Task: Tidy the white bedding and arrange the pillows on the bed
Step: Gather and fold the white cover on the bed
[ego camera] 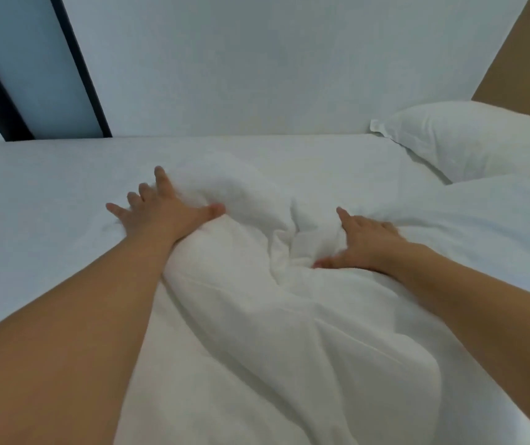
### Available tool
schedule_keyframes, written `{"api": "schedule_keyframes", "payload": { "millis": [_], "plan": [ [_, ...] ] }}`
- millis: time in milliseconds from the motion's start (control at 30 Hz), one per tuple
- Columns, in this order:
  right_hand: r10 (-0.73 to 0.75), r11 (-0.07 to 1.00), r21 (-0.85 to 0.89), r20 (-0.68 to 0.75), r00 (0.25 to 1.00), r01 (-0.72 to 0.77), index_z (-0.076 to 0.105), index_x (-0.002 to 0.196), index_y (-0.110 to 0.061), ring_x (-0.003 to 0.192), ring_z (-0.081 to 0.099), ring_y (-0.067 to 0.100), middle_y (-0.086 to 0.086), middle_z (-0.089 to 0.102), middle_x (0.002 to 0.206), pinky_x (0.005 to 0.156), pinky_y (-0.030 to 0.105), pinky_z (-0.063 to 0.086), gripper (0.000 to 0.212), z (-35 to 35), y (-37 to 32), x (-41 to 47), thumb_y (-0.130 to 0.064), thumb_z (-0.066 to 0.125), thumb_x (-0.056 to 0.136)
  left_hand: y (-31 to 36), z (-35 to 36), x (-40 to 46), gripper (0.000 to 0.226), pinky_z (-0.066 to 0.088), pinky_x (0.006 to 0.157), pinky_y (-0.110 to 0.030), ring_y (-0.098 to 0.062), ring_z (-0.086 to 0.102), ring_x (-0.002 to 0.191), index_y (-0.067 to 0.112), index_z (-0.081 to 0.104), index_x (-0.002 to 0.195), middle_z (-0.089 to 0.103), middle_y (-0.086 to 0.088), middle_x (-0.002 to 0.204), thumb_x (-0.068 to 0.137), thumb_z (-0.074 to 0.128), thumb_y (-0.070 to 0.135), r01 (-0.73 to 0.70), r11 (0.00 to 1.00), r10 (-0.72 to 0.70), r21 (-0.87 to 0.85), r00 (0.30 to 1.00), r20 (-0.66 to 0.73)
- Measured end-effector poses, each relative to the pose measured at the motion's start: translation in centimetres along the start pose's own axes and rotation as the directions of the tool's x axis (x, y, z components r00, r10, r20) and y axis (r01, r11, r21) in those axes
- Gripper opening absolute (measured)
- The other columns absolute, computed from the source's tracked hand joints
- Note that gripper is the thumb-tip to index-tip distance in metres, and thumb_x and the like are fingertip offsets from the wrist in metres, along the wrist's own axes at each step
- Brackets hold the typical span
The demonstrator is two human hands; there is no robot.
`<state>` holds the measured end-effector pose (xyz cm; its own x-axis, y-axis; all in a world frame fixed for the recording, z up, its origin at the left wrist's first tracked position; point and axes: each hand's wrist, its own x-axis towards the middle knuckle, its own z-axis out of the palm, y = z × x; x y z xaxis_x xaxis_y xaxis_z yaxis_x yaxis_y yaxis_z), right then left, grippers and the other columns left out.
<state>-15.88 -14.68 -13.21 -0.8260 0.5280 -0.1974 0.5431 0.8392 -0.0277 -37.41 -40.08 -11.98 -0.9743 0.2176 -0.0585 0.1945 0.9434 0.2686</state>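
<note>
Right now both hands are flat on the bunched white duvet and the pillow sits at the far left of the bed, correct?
Not quite. The pillow sits at the far right of the bed, against the wall, not the left; the head view shows it. The rest holds: the left hand and right hand both press with spread fingers on the bunched white duvet.

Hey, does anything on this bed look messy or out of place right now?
Yes. The white duvet is bunched into a rumpled ridge mid-bed, between the left hand and right hand pressing on it. The pillow lies flat at the far right.
</note>
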Motion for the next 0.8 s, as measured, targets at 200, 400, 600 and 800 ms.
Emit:
{"api": "schedule_keyframes", "payload": {
  "millis": [200, 400, 600, 800],
  "plan": [
    [0.195, 0.972, -0.156, 0.105, 0.975, -0.177, 0.041, 0.134, -0.035, 0.131, 0.036, 0.028, -0.004, 0.053, 0.136, 0.108, 0.045, 0.023, 0.102, -1.6, 1.1, 0.9, -0.093, 0.044, 0.05, -7.1, 3.8, -0.3, 0.084, 0.046, 0.098, -0.039, -0.027, 0.058, 0.118, 0.021, 0.057, 0.131, 0.06, -0.008, 0.133, 0.069, 0.056, 0.079, -0.036, 0.981, 0.099, -0.19, 0.937, 0.335],
    [0.265, 0.929, -0.298, 0.117, 0.957, -0.221, 0.047, 0.121, -0.036, 0.121, 0.042, 0.025, 0.0, 0.054, 0.118, 0.105, 0.041, 0.027, 0.101, -6.2, 2.0, 2.0, -0.1, 0.043, 0.043, -7.2, 0.1, 1.3, 0.058, 0.046, 0.073, -0.037, -0.036, 0.064, 0.089, 0.017, 0.068, 0.102, 0.069, -0.014, 0.095, 0.092, 0.035, 0.064, -0.153, 0.985, 0.128, -0.078, 0.956, -0.262],
    [0.118, 0.993, -0.003, 0.216, 0.969, -0.12, 0.021, 0.148, -0.038, 0.141, 0.033, 0.017, -0.007, 0.042, 0.148, 0.12, 0.042, 0.011, 0.098, -7.5, -1.5, 5.6, -0.077, 0.06, 0.066, -9.1, -1.3, 7.4, 0.059, 0.047, 0.085, -0.041, -0.038, 0.061, 0.101, 0.014, 0.062, 0.114, 0.065, -0.017, 0.111, 0.085, 0.04, 0.061, 0.031, 0.993, -0.047, -0.117, 0.989, -0.14],
    [0.189, 0.972, -0.217, 0.468, 0.863, -0.095, 0.053, 0.116, -0.023, 0.109, 0.059, 0.022, -0.001, 0.058, 0.122, 0.094, 0.033, 0.045, 0.083, -6.3, -3.8, 6.7, -0.072, 0.071, 0.051, 0.3, -5.4, 9.3, 0.087, 0.013, 0.114, -0.053, -0.025, 0.017, 0.143, 0.029, 0.019, 0.145, 0.015, -0.005, 0.154, 0.07, 0.058, 0.051, -0.417, 0.909, 0.412, 0.006, 0.896, -0.166]
  ]
}}
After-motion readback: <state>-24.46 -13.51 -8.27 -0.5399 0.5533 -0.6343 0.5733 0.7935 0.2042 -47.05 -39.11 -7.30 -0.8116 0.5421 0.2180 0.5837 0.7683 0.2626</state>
